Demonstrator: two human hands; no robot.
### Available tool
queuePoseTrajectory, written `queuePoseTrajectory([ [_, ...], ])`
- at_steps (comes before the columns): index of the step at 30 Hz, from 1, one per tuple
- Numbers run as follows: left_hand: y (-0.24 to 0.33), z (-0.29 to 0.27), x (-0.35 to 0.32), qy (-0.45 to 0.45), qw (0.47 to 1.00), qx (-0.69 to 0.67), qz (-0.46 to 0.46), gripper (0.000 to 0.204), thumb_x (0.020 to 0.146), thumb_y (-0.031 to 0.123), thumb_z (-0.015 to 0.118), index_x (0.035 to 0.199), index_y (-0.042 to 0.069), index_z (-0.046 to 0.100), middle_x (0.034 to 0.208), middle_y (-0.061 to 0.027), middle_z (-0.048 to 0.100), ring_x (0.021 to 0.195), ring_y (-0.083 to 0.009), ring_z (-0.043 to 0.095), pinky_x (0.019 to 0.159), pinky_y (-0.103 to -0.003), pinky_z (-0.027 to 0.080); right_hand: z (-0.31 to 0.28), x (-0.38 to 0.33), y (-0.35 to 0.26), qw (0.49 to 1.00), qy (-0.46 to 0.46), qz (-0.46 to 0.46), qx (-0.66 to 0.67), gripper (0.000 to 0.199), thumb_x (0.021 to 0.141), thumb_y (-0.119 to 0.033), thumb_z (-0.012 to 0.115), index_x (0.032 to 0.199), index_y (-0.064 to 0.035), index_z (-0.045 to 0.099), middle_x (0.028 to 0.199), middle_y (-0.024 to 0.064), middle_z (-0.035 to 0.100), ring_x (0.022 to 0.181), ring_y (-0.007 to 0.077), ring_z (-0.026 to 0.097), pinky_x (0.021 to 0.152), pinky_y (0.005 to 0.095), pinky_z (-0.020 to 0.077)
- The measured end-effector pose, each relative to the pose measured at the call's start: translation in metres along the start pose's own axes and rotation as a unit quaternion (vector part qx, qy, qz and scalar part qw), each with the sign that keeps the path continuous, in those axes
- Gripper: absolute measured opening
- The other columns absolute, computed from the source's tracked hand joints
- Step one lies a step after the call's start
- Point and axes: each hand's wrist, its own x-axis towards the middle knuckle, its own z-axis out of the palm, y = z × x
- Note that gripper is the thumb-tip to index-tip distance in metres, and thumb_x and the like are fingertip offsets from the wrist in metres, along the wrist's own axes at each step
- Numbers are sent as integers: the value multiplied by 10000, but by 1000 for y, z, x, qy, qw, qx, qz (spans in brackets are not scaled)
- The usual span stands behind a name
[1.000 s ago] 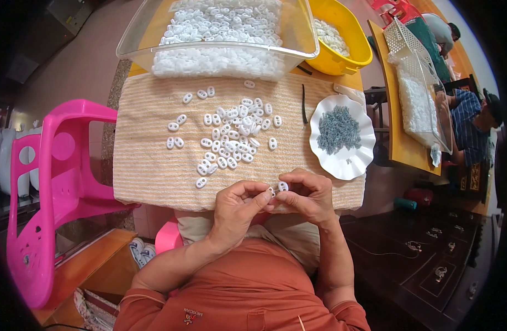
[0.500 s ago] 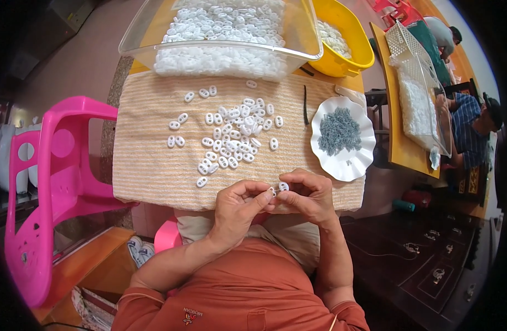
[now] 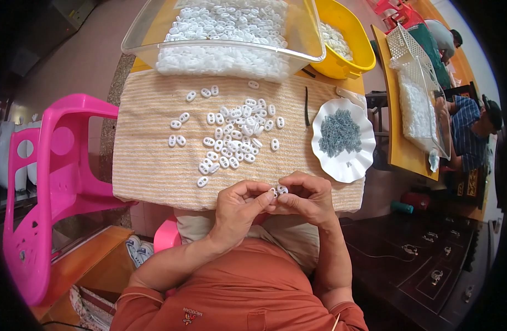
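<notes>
White two-holed piece (image 3: pixel 283 189) sits in the right hand's (image 3: pixel 309 198) fingertip pinch

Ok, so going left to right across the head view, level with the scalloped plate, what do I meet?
Pink chair, loose white two-holed pieces scattered on the cloth, thin black strip, scalloped white plate holding small grey pieces, clear bin on the other table.
</notes>
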Motion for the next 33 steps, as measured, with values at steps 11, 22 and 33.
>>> queuePoseTrajectory([
  [11,3,2,-1,1,1000,9,-8,149,894,39,623,1027,-25,603,893,-95,672,753,-123,656,688,-223,546,2,0,-12,990,-35,71,118,277,819,82,661,1085,67,588,949,123,661,862,168,663,755,273,550],
  [22,1,0,-1,1,1000,-8,-4,163,888,25,626,1037,-36,599,925,-117,674,761,-130,658,703,-231,551,-1,-2,-1,990,8,73,120,269,818,78,663,1072,62,573,916,119,660,843,183,676,737,277,549],
  [33,1,0,-1,2,1000,6,-1,182,896,47,627,1050,-45,597,908,-99,672,758,-108,649,698,-220,548,-2,-1,2,997,-1,24,75,282,803,97,666,1077,63,609,940,118,635,853,177,662,753,280,539],
])
